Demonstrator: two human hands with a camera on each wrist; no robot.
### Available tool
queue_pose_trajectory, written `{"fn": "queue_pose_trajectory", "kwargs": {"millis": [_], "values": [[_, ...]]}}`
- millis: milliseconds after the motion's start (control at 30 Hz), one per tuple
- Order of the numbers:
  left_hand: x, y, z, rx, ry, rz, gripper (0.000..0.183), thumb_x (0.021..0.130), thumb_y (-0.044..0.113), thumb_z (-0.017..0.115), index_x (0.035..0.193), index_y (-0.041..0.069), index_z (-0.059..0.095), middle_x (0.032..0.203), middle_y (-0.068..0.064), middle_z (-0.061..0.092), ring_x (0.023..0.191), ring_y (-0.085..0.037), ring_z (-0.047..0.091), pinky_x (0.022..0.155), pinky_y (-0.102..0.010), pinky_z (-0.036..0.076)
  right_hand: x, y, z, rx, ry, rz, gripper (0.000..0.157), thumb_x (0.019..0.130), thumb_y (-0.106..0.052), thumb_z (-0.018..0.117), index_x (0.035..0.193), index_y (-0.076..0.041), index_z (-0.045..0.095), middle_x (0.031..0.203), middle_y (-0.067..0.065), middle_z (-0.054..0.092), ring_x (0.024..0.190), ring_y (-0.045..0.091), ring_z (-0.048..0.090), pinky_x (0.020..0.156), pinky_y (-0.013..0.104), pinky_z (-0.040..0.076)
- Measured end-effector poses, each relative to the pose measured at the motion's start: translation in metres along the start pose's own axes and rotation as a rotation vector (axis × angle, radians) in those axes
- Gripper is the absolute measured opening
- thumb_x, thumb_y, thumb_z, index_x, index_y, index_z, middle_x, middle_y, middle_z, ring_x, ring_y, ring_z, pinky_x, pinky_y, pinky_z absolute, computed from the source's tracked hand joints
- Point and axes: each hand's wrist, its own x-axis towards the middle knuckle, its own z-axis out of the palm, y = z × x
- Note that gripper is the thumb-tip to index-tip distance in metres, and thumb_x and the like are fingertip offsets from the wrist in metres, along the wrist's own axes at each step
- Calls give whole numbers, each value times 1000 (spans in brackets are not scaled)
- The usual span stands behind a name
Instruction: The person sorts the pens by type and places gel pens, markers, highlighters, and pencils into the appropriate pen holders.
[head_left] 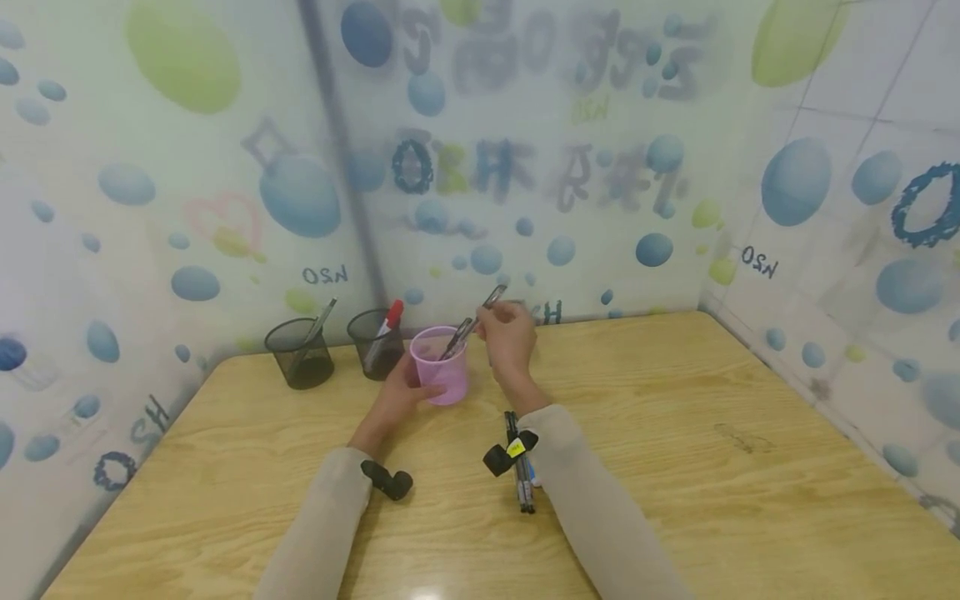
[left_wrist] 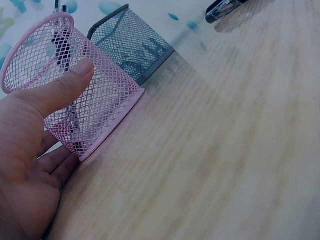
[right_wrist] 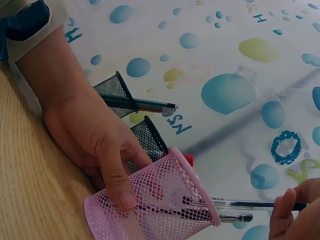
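Walls with flat printed ovals in blue and green, plus dark lettering, close in the left, far and right sides of a table with pale, streaked wood grain. Far left on it stands a black cup of fine wire mesh, its rounded rim open, a slim greyish pen leaning out to the right. Just right of it, a second black cup in the same mesh holds a marker with a stubby red cap. A beige sleeve runs in from the near left to the left hand, whose thumb and fingers wrap the pink cup. That cup, an open cylinder of diamond mesh with smooth bands at rim and base, stands upright in the far half of the table, a little left of centre. Inside slants a black-and-clear pen. To its right the right hand pinches another slender, glossy pen, tilted with its lower end at the pink cup's mouth. Nearer, thin black-and-clear pens lie together, partly hidden by a black wrist camera. Rightmost is the right sleeve, also beige.
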Motion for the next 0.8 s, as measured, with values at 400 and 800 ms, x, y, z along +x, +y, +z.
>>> {"fn": "queue_pose_trajectory", "kwargs": {"millis": [400,800], "values": [[-1,1,0,13,-3,-20,84,75,16,82,144,7,35,138,-17,48,124,-32,47,106,-45,34,-6,19,7,-173,-43,51,27,83,-11,72,103,5,65,88,14,65,70,22,65,61,26,55],[-4,12,0,6,-14,-16,83,77,15,80,145,6,34,140,-18,46,126,-32,45,107,-46,32,-9,21,8,-258,-99,91,34,86,-19,70,110,5,64,91,14,66,73,25,66,67,32,57]]}}
